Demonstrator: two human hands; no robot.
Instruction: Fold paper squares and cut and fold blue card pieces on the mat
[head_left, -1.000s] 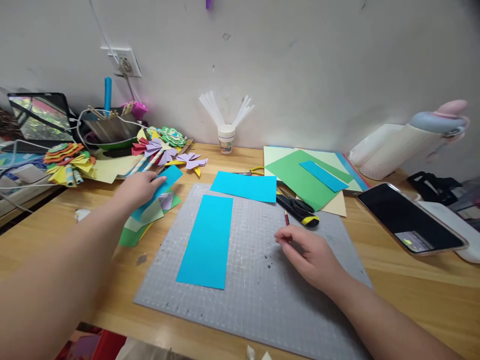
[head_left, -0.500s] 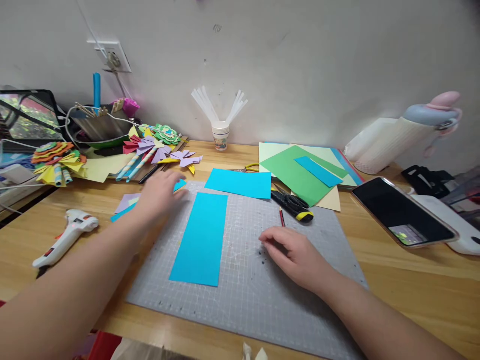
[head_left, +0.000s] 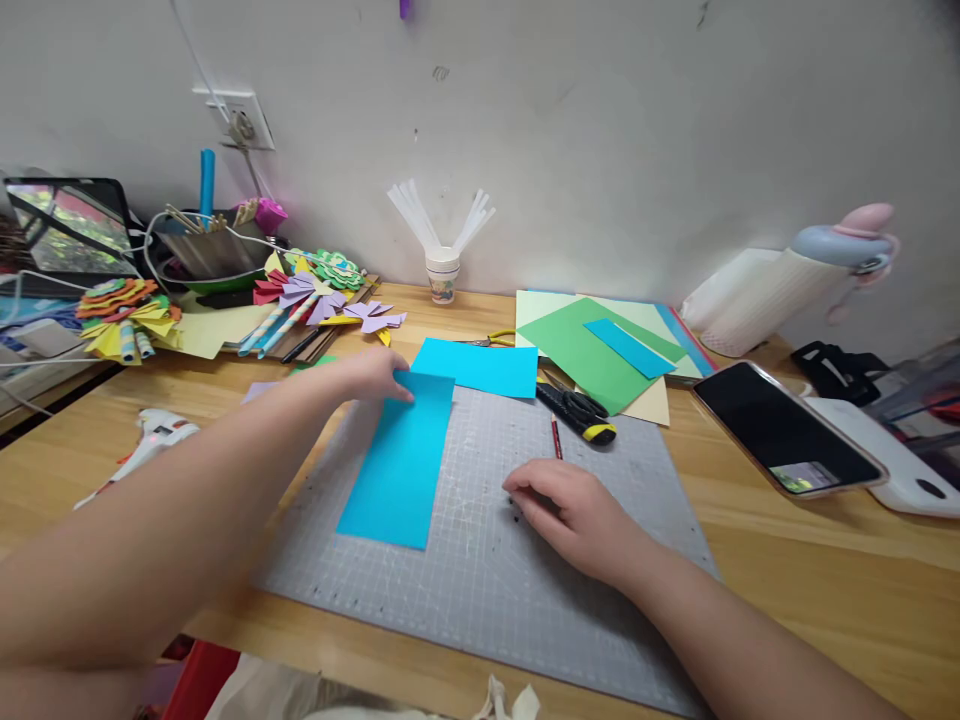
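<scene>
A blue rectangular sheet of paper (head_left: 401,460) lies lengthwise on the grey cutting mat (head_left: 480,560). My left hand (head_left: 379,375) pinches its upper left corner, thumb on top and fingers at the edge. Loosely curled, my right hand (head_left: 570,515) rests on the mat to the right of that sheet, with a gap between thumb and forefinger and nothing visible in it. Just beyond it lies a dark red pencil (head_left: 556,437). Another blue sheet (head_left: 484,367) lies crosswise at the mat's far edge. Beside it is a black and yellow utility knife (head_left: 596,430) with black-handled scissors (head_left: 581,403).
Green paper (head_left: 570,345) and a blue strip (head_left: 630,348) lie on stacked sheets at the back right. A phone (head_left: 787,425) and a bottle (head_left: 780,285) stand right. Left are a glue gun (head_left: 146,445) and paper flowers (head_left: 127,310). A paper cup (head_left: 442,275) holds white sticks.
My left hand has moved right and closed on the corner of the lengthwise blue sheet, which has shifted slightly away from me. My right hand has stayed nearly still. The view has shifted a little.
</scene>
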